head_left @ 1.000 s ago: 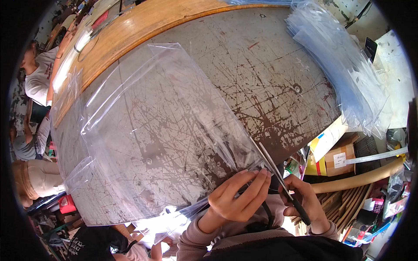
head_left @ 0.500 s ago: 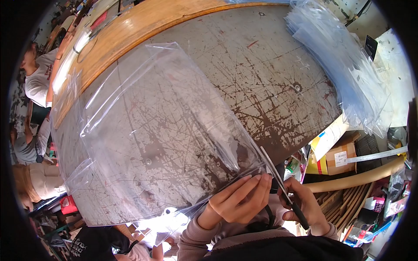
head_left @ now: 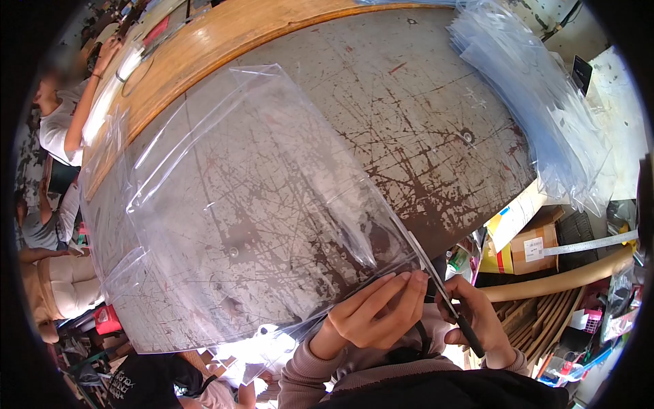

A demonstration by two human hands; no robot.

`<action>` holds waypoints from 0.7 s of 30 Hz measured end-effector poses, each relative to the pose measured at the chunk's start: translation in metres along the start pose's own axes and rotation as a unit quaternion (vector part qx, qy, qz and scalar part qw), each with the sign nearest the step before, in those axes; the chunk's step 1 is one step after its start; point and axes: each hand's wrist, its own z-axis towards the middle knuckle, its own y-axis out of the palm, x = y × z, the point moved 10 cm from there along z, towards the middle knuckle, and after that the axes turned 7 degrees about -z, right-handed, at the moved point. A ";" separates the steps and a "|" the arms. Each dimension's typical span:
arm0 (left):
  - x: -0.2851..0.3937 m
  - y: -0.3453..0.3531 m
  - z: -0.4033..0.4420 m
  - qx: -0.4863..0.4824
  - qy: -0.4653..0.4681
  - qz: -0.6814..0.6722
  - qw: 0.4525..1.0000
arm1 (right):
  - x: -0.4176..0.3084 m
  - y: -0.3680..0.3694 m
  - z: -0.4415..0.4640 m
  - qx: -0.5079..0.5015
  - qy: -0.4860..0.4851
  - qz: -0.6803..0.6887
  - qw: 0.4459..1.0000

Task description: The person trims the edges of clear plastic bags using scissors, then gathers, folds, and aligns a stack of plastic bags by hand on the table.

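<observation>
A large sheet of clear plastic (head_left: 272, 184) lies across the scratched worktable (head_left: 409, 116), its near corner lifted at the table's front edge. My left hand (head_left: 381, 307) pinches that corner between thumb and fingers. Close on its right, my right hand (head_left: 480, 320) is closed around the black handle of a pair of scissors (head_left: 441, 290). The blades point up and left, along the sheet's right edge beside my left fingertips. Whether plastic lies between the blades is hard to tell.
A stack of bluish clear plastic sheets (head_left: 538, 109) hangs over the table's right side. A wooden board (head_left: 225, 41) borders the far side. To the right are a cardboard box (head_left: 538, 242) and a tan roll (head_left: 558, 276). Other people are at the left and bottom left.
My hands, the scissors and the sheet stay nearly in place. At the far left, another person's arm has risen over the wooden board.
</observation>
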 end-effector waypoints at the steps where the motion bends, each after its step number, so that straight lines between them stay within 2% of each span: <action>1: 0.000 0.000 0.000 0.000 0.000 0.001 1.000 | 0.000 0.001 0.000 0.000 0.000 0.000 1.000; 6: 0.000 -0.001 -0.001 0.011 0.003 -0.008 1.000 | -0.004 -0.014 -0.002 0.053 -0.032 0.004 0.998; 10: 0.000 0.000 0.000 0.011 -0.001 -0.014 1.000 | -0.009 -0.010 -0.004 0.027 -0.040 -0.028 0.998; 13: 0.000 0.001 0.001 -0.002 -0.007 -0.015 1.000 | -0.006 -0.002 -0.003 0.002 -0.012 -0.015 1.000; 15: -0.013 0.004 0.005 -0.021 -0.088 -0.070 0.993 | -0.005 0.000 -0.001 -0.005 -0.006 0.015 1.000; 16: -0.011 -0.002 0.010 -0.020 -0.087 -0.070 0.993 | -0.004 -0.001 -0.002 -0.004 -0.007 0.015 1.000; 18: -0.027 -0.021 0.014 0.016 -0.186 -0.246 0.951 | -0.002 0.000 -0.002 -0.007 -0.003 0.018 1.000; 19: -0.031 -0.028 0.016 0.015 -0.187 -0.245 0.951 | -0.002 0.000 -0.002 -0.009 -0.003 0.020 1.000; 20: -0.022 -0.032 0.021 0.004 -0.122 -0.431 0.894 | -0.004 0.000 -0.001 0.000 -0.007 0.026 1.000; 21: -0.013 -0.041 0.024 -0.007 -0.052 -0.599 0.799 | -0.006 -0.001 -0.001 0.007 -0.011 0.032 0.999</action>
